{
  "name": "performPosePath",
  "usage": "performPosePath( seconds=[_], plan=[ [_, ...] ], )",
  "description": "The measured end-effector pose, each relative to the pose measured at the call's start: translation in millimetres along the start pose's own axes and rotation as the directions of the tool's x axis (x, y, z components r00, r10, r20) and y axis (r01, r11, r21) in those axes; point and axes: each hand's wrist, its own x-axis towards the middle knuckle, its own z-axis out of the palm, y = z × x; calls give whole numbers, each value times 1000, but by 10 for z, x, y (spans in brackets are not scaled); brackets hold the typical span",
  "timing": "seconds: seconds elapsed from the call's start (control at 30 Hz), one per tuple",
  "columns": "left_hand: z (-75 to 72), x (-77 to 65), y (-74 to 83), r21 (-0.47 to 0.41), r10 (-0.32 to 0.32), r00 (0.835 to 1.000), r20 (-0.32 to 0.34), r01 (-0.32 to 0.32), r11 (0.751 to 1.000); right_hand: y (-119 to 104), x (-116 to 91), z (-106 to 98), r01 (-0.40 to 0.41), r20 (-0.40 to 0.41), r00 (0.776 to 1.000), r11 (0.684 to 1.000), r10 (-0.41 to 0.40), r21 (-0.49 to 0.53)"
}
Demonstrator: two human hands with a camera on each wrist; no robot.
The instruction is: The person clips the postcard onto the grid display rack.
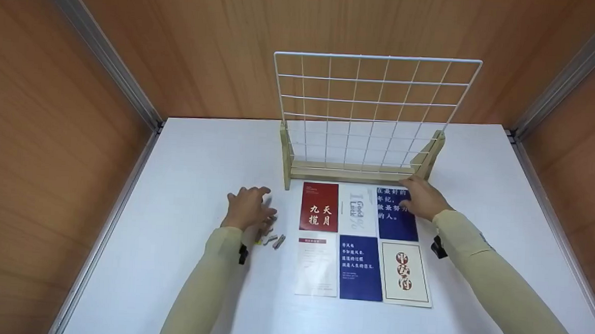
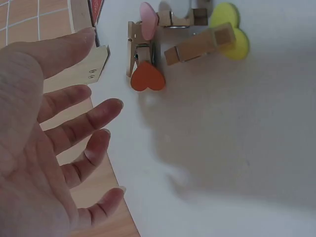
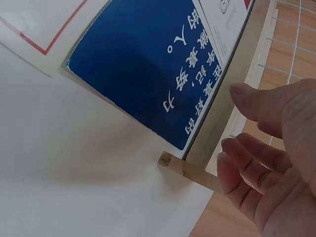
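My left hand (image 1: 248,207) hovers with fingers spread and loosely bent over a small heap of wooden clothespins (image 1: 279,241), holding none. In the left wrist view the clothespins carry hearts: an orange heart (image 2: 148,76), a pink heart (image 2: 148,20) and a yellow heart (image 2: 237,47). My right hand (image 1: 424,198) is over the outer edge of a blue card (image 1: 399,226) with white characters, fingers loosely bent and nothing between them. Close to it is the wooden base (image 3: 237,84) of a white wire grid rack (image 1: 378,81).
Cards lie in two rows before the rack: a red card (image 1: 319,204), a white card (image 1: 356,223), a pale printed card (image 1: 317,275), another blue card (image 1: 360,287) and a cream card (image 1: 418,295). Wood-grain panels (image 1: 207,40) enclose the white table (image 1: 191,156).
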Motion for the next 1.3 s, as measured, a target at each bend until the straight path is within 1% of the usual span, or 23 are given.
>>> performPosePath(
  seconds=[0.13, 0.33, 0.47, 0.63, 0.83, 0.9, 1.07, 1.3],
  plan=[
    [18, -10, -31, -1, -26, 999, 19, 26, 1000, 18, 38, 58, -3, 33, 999, 1000, 4, -24],
    [50, -16, -35, 23, -30, 999, 29, 30, 999, 56, 60, 139, -1, 70, 998, 999, 5, -53],
    [44, -20, -33, 7, -49, 998, 35, 49, 999, 49, 88, 169, 9, 108, 994, 999, -4, -47],
    [28, -23, -30, -15, -48, 998, 50, 49, 999, 57, 127, 185, 9, 145, 989, 997, 2, -73],
    [19, -13, -23, -17, -74, 996, 53, 75, 997, 64, 177, 199, 36, 153, 988, 995, -21, -94],
    [23, -10, -18, -20, -84, 995, 49, 85, 996, 59, 189, 204, 27, 159, 987, 996, -13, -90],
    [54, -20, -7, -12, -86, 995, 50, 87, 996, 51, 197, 213, -1, 187, 982, 997, 16, -81],
    [90, -1, -20, 11, -81, 996, 40, 80, 997, 57, 228, 210, 15, 180, 984, 994, 4, -106]
  ],
)
